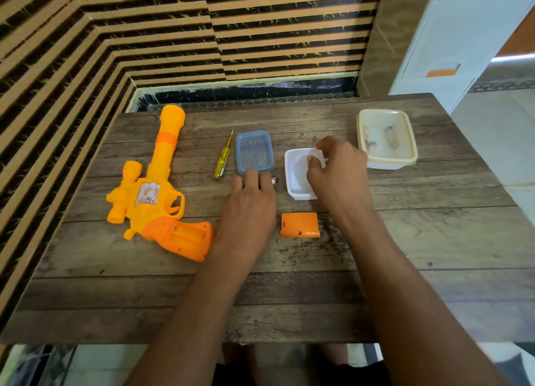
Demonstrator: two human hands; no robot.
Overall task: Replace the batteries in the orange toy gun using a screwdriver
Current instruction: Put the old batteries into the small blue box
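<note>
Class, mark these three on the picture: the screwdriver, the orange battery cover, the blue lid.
screwdriver [222,160]: head view, yellow handle.
orange battery cover [300,224]: head view, flat middle.
blue lid [254,151]: head view, clear centre panel.

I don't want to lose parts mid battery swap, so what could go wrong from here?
The tiny screw lies loose on the table beside the orange cover, close to your left forearm; a sweep could lose it. The small item at your left hand may be a battery and could roll away.
</note>
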